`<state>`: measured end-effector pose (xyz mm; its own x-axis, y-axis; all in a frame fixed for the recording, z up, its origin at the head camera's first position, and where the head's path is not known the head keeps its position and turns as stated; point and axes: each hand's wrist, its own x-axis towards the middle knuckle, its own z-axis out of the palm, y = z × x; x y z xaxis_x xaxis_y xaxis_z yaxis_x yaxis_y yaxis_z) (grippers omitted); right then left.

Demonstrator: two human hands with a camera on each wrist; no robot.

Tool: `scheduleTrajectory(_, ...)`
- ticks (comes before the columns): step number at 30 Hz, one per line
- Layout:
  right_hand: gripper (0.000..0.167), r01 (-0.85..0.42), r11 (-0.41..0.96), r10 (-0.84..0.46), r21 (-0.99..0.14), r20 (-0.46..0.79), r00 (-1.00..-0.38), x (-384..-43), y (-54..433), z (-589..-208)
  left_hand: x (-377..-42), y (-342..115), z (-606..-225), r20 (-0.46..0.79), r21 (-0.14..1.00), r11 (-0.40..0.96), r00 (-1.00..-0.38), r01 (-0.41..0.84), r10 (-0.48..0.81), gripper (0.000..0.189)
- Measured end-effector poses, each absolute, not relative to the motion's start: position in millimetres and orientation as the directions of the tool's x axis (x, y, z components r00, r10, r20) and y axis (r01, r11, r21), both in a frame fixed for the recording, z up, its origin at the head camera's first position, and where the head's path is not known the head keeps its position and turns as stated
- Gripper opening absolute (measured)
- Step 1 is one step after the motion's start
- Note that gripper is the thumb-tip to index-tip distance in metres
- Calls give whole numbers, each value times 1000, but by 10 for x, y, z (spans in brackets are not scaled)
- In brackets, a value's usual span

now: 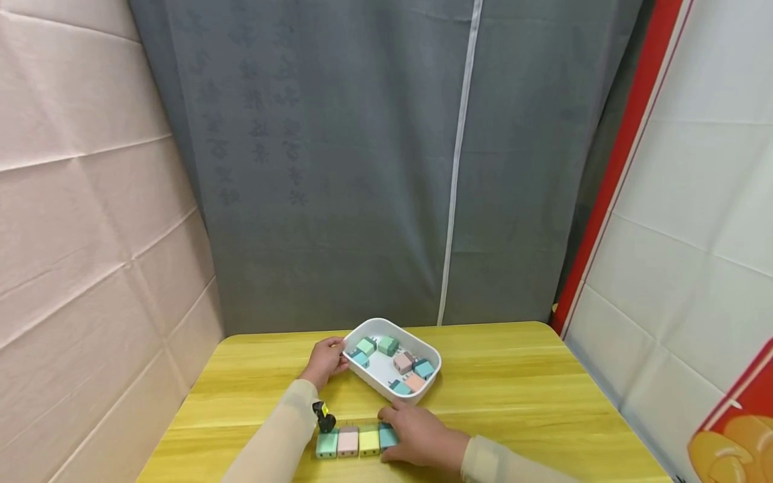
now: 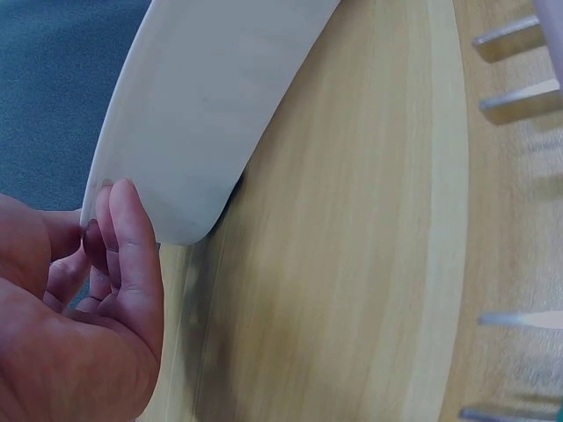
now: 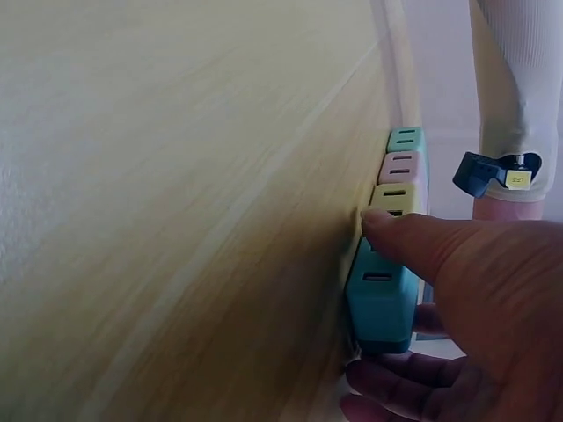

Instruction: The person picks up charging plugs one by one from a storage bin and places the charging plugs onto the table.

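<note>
At the back of the table, my left hand point(image 1: 326, 359) pinches the left rim of a white plastic bin point(image 1: 380, 371). Thumb and fingers sit on either side of the bin's edge point(image 2: 193, 105) in the left wrist view. Near the front, four-sided chargers stand in a row: mint green point(image 1: 327, 445), pink point(image 1: 347, 443), yellow point(image 1: 369, 442) and blue point(image 1: 388, 437) at the right end. My right hand point(image 1: 424, 436) holds the blue charger point(image 3: 380, 303), thumb on its slotted face and fingers at its end. Metal prongs point(image 2: 519, 101) show on the row's far side.
Inside the bin lie several loose chargers, among them a green one point(image 1: 388, 345), a pink one point(image 1: 402, 363) and a blue one point(image 1: 424, 368). A grey curtain point(image 1: 332, 201) hangs behind the yellow wooden table point(image 1: 513, 389). A black camera point(image 1: 324, 417) is on my left wrist.
</note>
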<state>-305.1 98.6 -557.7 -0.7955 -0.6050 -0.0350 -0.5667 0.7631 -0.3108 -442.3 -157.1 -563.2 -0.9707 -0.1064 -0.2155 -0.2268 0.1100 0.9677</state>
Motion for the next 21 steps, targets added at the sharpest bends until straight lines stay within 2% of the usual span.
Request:
scheduleTrajectory(5, 77, -567, 773, -600, -282, -36, -799, -3044, 983, -5519, -4427, -1567, -5639, -218, 967, 112, -970, -229, -102, 40)
scheduleTrajectory(8, 80, -566, 781, -594, -263, -38, -803, -3035, 983, -5467, -4432, -1569, -5640, -219, 966, 116, -970, -231, -103, 40)
scheduleTrajectory(17, 58, -533, 788, -567, -309, -28, -823, -3019, 1014, -5433, -4425, -1597, -5644, -230, 964, 116, -968, -241, -98, 42)
scheduleTrajectory(21, 55, -525, 783, -558, -335, -4, -830, -3010, 1034, -5404, -4441, -1595, -5655, -229, 964, 118, -970, -238, -88, 42)
